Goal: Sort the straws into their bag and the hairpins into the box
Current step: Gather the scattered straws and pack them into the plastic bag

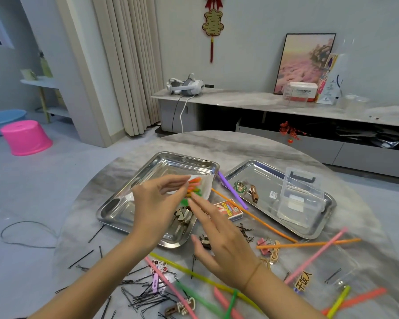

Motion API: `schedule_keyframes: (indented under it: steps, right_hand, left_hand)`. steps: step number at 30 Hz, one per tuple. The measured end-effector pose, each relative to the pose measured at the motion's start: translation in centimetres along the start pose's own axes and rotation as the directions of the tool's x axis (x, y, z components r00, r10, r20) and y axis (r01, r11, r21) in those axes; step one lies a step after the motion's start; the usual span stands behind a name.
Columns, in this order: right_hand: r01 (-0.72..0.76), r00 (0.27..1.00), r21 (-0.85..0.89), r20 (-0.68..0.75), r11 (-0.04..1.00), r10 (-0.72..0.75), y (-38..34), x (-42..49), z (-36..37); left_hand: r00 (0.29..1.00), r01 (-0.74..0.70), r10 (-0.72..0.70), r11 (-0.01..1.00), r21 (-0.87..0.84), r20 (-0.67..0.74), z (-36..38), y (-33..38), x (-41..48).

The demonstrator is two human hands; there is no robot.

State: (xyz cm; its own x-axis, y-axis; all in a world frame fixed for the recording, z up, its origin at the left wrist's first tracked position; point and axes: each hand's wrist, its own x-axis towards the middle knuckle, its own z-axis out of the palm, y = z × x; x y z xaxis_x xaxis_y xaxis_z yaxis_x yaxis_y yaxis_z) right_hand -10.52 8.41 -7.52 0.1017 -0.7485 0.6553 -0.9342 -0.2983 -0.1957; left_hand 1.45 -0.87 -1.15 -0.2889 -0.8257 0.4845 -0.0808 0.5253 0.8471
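Observation:
My left hand [156, 202] pinches the rim of a clear straw bag [204, 186] over the left steel tray [161, 166]; orange and green straw ends [194, 187] show inside it. My right hand [219, 240] reaches to the bag's mouth with straight fingers, its fingertips touching the straw ends. A clear plastic box [301, 199] stands open in the right tray [251, 169]. Loose straws [309, 244] in orange, pink, green, yellow and purple lie across the table. Black hairpins [145, 295] are heaped at the front left, with decorated clips among them.
A small printed card box [228, 209] lies between the trays. Clips [247, 189] rest in the right tray, heart clips [182, 215] in the left one. The box's clear lid [336, 263] lies at the front right. The round marble table [240, 143] drops to the floor on the left.

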Motion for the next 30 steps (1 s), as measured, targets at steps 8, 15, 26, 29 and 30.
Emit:
schedule_keyframes:
  steps: [8,15,26,29,30]
  right_hand:
    - [0.005,1.0,0.021,0.018,1.0,-0.005,-0.1,-0.1,0.8]
    - [-0.1,0.991,0.062,0.096,0.993,0.094,-0.6,0.7,-0.1]
    - [-0.437,0.885,-0.185,0.088,0.88,0.458,6.0,0.1,-1.3]
    - [-0.648,0.614,-0.344,0.292,0.679,0.733,8.9,-1.0,-1.0]
    - [-0.695,0.553,-0.333,0.319,0.637,0.77,9.3,-1.3,-0.8]
  left_hand:
    - [1.0,-0.026,0.026,0.999,0.026,-0.01,-0.2,-0.3,-0.1]
    - [0.996,-0.084,0.08,0.994,0.069,0.048,-0.7,-1.1,-0.2]
    - [0.745,-0.652,0.574,0.522,0.549,0.34,-2.8,-0.9,0.5]
    - [0.701,-0.654,0.653,0.425,0.626,0.288,-4.4,-0.9,1.6]
    - [0.693,-0.648,0.666,0.406,0.644,0.278,-4.9,-1.0,2.1]
